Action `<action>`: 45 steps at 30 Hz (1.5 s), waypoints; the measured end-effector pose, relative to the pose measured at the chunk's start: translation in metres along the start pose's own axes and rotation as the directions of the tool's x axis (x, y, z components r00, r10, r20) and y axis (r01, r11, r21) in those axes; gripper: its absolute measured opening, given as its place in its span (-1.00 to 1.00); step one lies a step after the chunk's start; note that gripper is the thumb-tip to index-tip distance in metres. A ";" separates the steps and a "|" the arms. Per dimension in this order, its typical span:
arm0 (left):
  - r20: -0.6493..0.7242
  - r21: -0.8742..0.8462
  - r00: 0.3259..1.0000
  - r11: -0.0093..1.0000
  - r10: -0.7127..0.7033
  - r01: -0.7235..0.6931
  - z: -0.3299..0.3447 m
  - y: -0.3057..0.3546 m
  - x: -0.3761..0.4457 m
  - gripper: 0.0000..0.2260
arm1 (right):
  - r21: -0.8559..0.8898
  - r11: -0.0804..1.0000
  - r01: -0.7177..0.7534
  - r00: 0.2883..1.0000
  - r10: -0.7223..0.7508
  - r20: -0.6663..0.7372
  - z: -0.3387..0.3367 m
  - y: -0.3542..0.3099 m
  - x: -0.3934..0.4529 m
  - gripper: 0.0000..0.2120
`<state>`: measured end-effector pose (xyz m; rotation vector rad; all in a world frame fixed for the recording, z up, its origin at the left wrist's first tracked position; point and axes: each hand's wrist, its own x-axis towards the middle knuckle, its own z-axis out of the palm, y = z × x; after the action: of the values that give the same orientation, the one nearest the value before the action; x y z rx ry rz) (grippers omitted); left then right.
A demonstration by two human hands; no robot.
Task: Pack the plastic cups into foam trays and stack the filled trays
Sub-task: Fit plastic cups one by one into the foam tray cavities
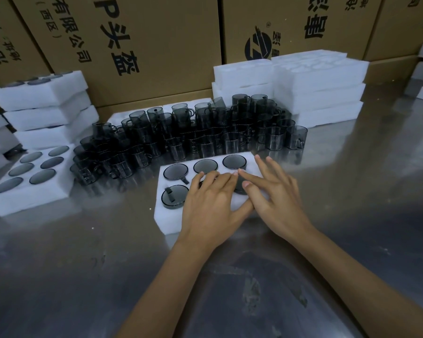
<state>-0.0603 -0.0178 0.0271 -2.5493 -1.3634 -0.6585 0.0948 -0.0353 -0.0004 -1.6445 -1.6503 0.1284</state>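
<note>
foam tray (171,217) on steel table (83,276), long axis left-right | left hand (211,200), right hand (276,198) flat, fingers straight, pressing cups (175,171) down | finished stack (44,93) lies left, left hand nearer

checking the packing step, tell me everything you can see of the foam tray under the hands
The foam tray is a thick white block, soft-looking, lying flat on the steel table in front of the pile of loose cups. It has six round wells in two rows; four dark cup bases show, one with its handle sticking out, and the other two wells are covered. The left hand and right hand press flat on its right half, fingers straight.
</note>
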 end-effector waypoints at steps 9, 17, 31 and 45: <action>0.026 0.006 0.999 1.000 -0.019 0.019 -0.001 0.001 -0.004 -0.32 | 0.174 0.978 -0.118 0.993 0.118 0.010 0.001 0.003 -0.004 -0.36; -0.168 -0.414 0.898 0.856 -0.406 0.310 -0.019 -0.024 0.006 -0.64 | 0.074 0.937 -0.342 0.939 0.337 0.069 -0.008 0.003 -0.001 -0.34; 0.344 -0.901 0.802 0.068 -0.489 0.429 -0.030 -0.087 0.004 -0.59 | 0.699 0.666 -0.258 0.955 0.287 0.079 -0.011 -0.013 -0.011 -0.70; 0.377 -0.858 0.686 -0.513 -0.623 0.006 -0.047 -0.131 0.005 -0.66 | 0.899 0.196 -0.392 0.881 0.360 0.306 0.030 -0.037 0.023 -0.54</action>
<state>-0.1792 0.0436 0.0642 -1.4983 -1.8071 -3.8491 0.0516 -0.0074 0.0107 -0.9682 -0.7250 1.1856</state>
